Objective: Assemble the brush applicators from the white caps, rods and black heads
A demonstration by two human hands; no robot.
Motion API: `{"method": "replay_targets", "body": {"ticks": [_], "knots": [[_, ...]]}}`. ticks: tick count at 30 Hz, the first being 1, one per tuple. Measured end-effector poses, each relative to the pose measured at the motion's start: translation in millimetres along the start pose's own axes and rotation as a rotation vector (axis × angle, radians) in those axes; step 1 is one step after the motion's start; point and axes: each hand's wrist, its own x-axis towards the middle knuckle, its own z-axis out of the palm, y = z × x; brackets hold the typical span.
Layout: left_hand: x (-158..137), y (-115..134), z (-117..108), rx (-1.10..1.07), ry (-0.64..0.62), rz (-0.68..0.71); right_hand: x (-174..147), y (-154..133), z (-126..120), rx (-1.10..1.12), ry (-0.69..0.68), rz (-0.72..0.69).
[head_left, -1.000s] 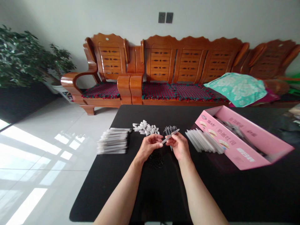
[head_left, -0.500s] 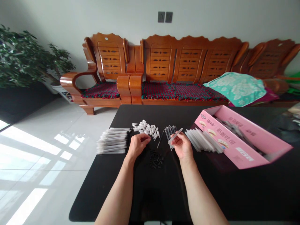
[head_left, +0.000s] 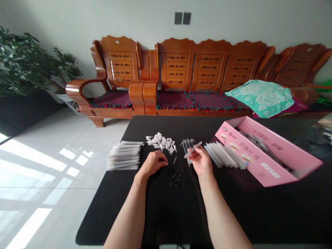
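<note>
My right hand [head_left: 201, 160] pinches a translucent white pen barrel [head_left: 192, 150], which slants up to the right over a row of pen refills [head_left: 186, 146]. My left hand [head_left: 153, 163] is lower left of it, fingers bent together at the upper edge of a pile of small black pen parts [head_left: 173, 178]. Whatever its fingertips hold is hidden. Beyond that hand lies a heap of small white plastic pieces [head_left: 161, 141]. A single refill [head_left: 177, 154] lies between the hands.
A stack of white pens with black ends [head_left: 124, 157] lies on the left of the black table [head_left: 109, 207]. More pen barrels [head_left: 225, 155] lie right of my right hand, beside an open pink cardboard box [head_left: 259, 162]. A wooden sofa [head_left: 178, 69] stands behind the table.
My left hand has moved slightly down and towards me, from beside the white pieces to the black pile. My right hand still holds the barrel, shifted slightly left.
</note>
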Motion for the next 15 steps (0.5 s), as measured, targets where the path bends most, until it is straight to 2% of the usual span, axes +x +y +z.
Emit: {"method": "replay_targets", "body": {"ticks": [4, 9, 15], "knots": [[0.5, 2.5, -0.4, 0.005, 0.04, -0.051, -1.7, 0.9, 2.4, -0.011, -0.004, -0.001], [-1.6, 1.6, -7.7, -0.014, 0.089, -0.018, -2.6, 0.3, 4.1, -0.014, -0.005, 0.0], [-3.1, 3.4, -2.2, 0.07, 0.015, -0.018, -2.0, 0.0, 3.4, -0.02, -0.01, -0.006]]}}
